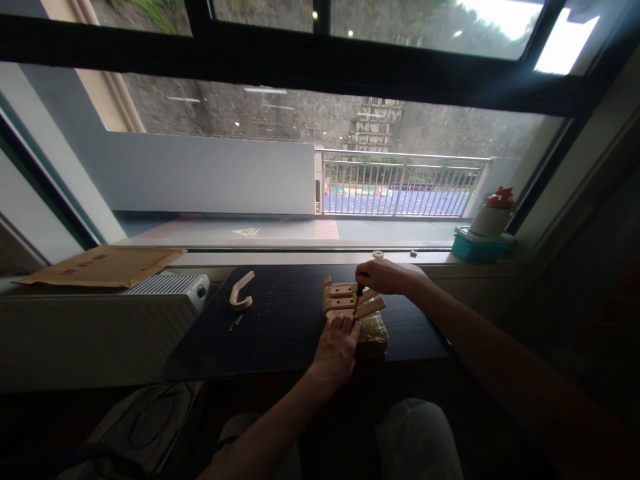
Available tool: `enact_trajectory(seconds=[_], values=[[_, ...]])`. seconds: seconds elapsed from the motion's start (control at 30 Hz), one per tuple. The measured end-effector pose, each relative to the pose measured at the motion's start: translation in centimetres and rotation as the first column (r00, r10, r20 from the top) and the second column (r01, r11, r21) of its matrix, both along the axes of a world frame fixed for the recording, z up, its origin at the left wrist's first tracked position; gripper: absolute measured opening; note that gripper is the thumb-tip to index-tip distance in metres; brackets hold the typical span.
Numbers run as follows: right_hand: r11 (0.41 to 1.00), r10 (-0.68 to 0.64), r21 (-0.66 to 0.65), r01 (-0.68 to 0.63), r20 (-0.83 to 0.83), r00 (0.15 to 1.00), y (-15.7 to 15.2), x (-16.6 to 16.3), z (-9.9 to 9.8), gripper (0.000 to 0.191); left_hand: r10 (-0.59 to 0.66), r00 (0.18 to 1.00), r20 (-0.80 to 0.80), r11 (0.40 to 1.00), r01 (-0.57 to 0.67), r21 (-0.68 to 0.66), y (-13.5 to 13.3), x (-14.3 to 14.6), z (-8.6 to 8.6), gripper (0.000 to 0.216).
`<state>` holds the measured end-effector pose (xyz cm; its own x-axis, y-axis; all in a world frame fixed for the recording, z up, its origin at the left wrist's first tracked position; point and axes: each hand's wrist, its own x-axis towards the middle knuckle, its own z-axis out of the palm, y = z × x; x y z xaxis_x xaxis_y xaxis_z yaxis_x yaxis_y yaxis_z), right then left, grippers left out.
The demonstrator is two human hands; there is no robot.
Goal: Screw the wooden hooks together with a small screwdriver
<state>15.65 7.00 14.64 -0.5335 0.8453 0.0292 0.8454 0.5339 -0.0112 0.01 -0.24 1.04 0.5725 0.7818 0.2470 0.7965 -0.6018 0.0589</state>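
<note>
My right hand [384, 275] is closed around the handle of a dark screwdriver [359, 293], which points down with its tip at the wooden pieces. With bent fingers, my left hand [338, 343] presses against the near edge of the nearest wooden hook [344, 303] and steadies it. Several such pale hooks with dark holes lie side by side on a wooden block [374, 333], which looks wrapped in something shiny. Apart on the left lies one loose J-shaped wooden hook [240, 293]. A few screws [236, 323] rest below it. My fingers hide the screwdriver's contact point.
The dark table [285, 340] stands against a window sill. A radiator [100, 327] with a brown envelope [100, 263] is on the left. On the sill at right, a bottle [493, 217] stands on a teal box [480, 247]. Small crumbs lie near the loose hook.
</note>
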Motion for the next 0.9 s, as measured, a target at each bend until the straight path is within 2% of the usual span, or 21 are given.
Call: enact_trajectory(seconds=[0.13, 0.27, 0.5, 0.63, 0.8, 0.9], values=[[0.997, -0.047, -0.066, 0.048, 0.014, 0.999, 0.1, 0.0, 0.8, 0.033, -0.001, 1.000, -0.016, 1.000, 0.001, 0.003, -0.1, 0.0, 0.2, 0.066], [0.993, 0.003, -0.116, 0.002, 0.043, 0.999, 0.0, -0.1, 1.1, 0.026, -0.001, 1.000, 0.000, 1.000, 0.001, 0.001, -0.1, 0.0, 0.2, 0.062], [1.000, -0.012, -0.018, 0.013, 0.077, 0.997, 0.0, -0.4, -0.3, 0.029, -0.006, 1.000, 0.013, 1.000, 0.006, 0.003, -0.1, 0.0, 0.0, 0.062], [0.999, -0.039, 0.024, 0.037, 0.102, 0.994, 0.0, -0.8, -0.4, 0.033, -0.004, 1.000, 0.007, 1.000, 0.004, 0.016, -0.1, 0.0, 0.0, 0.059], [0.996, -0.059, -0.062, 0.063, 0.071, 0.996, -0.1, -0.9, 0.5, 0.033, 0.008, 1.000, 0.007, 1.000, -0.008, -0.016, -0.2, 0.1, 0.3, 0.064], [0.996, -0.016, -0.082, 0.020, 0.053, 0.998, -0.2, -0.7, 1.0, 0.028, 0.008, 1.000, 0.010, 1.000, -0.008, -0.029, -0.3, 0.1, 0.4, 0.063]])
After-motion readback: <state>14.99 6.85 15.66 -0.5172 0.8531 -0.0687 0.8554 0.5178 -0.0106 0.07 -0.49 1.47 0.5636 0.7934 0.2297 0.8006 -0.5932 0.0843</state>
